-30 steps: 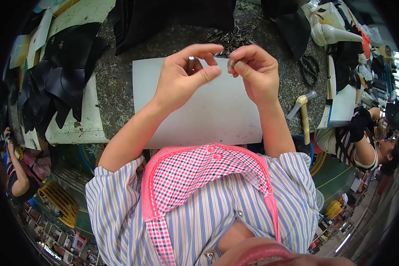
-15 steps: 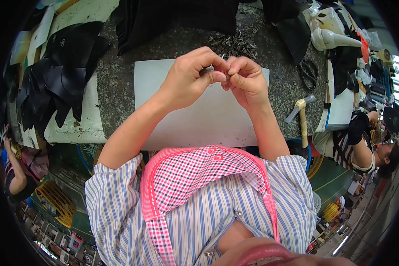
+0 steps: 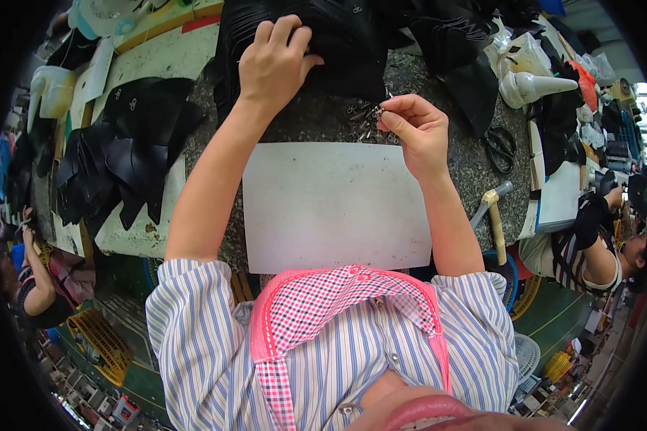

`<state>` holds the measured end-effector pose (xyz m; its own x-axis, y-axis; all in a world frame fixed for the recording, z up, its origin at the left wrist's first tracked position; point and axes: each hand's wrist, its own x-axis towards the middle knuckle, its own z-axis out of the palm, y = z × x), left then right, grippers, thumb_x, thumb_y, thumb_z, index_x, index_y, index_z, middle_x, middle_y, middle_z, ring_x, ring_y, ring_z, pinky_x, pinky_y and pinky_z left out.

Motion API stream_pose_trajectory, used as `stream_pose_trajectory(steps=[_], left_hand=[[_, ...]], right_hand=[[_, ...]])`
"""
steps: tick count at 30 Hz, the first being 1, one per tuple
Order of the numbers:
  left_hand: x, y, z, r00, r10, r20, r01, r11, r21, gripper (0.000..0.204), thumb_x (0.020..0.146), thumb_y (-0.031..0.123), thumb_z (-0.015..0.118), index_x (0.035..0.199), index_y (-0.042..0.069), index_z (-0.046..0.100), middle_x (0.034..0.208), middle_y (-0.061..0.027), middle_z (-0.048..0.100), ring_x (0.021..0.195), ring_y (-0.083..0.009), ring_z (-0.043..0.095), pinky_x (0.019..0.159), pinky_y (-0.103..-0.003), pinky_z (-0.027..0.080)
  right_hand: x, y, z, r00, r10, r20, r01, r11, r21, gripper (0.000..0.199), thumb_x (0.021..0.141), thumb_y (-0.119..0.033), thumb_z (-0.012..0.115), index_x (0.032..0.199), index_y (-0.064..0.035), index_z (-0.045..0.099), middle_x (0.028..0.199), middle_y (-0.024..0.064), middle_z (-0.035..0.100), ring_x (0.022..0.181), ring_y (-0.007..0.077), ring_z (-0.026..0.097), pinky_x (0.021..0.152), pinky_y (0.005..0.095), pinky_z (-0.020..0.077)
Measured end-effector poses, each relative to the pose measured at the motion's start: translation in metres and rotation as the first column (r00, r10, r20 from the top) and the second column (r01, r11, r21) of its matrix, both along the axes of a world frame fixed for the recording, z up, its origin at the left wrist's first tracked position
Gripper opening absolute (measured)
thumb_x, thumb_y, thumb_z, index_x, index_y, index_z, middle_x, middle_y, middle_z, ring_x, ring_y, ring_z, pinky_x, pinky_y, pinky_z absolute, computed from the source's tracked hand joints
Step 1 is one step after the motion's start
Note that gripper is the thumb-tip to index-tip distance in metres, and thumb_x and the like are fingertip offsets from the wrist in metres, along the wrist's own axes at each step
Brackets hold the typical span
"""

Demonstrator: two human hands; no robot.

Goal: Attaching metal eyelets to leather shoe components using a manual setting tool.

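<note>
Head view: left hand (image 3: pixel 274 68) at black stack (image 3: pixel 349 68), right hand (image 3: pixel 420 133) pinching metal bit (image 3: pixel 380 115)

Left: fingers bent over the stack's left part; can't tell if they grip a sheet. Right: thumb and forefinger pressed together on the bit, just beside the metal heap (image 3: pixel 365 126), past the white sheet's (image 3: pixel 338 208) far edge. Scissors (image 3: pixel 499 151) and hammer (image 3: pixel 496 230) lie right of it.

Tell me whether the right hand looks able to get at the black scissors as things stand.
Probably yes: the scissors lie to the right of the right hand, their handles uncovered, with speckled tabletop between; the small metal piece seemingly pinched there may hinder gripping.
</note>
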<state>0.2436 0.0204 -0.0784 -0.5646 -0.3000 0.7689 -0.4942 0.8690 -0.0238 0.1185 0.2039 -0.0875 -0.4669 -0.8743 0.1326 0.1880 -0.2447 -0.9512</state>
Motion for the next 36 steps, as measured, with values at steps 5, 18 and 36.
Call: stream_pose_trajectory(steps=[5,18,36], left_hand=[[0.025,0.045,0.049,0.938,-0.301,-0.170,0.343,0.873,0.347,0.029,0.058,0.015,0.072,0.086,0.012,0.063,0.067,-0.0020,0.052,0.063,-0.0152,0.048,0.053,-0.026,0.041],[0.038,0.061,0.055,0.802,-0.461,-0.379,0.456,0.062,0.888,0.020,0.063,0.008,0.063,0.079,-0.002,0.058,0.057,-0.0022,0.054,0.050,-0.0065,0.049,0.047,-0.021,0.039],[0.037,0.078,0.062,0.860,-0.504,-0.078,0.322,0.417,0.850,0.023,0.063,0.011,0.074,0.073,0.001,0.056,0.056,-0.0058,0.048,0.050,-0.0093,0.042,0.046,-0.022,0.035]], right_hand=[[0.012,-0.008,0.031,0.851,-0.184,-0.492,0.084,0.972,-0.219,0.017,0.064,0.007,0.068,0.078,0.0004,0.063,0.078,0.0052,0.058,0.067,0.0111,0.056,0.061,0.0206,0.0463],[0.016,-0.011,0.037,0.862,-0.159,-0.481,0.012,0.956,-0.294,0.017,0.058,0.006,0.071,0.072,-0.0018,0.064,0.095,0.0097,0.059,0.082,0.0143,0.056,0.068,0.0225,0.0440],[0.013,-0.004,0.032,0.951,0.119,-0.285,-0.141,0.988,-0.058,0.021,0.061,0.004,0.068,0.081,0.0002,0.061,0.079,0.0066,0.058,0.072,0.0108,0.055,0.066,0.0209,0.0446]])
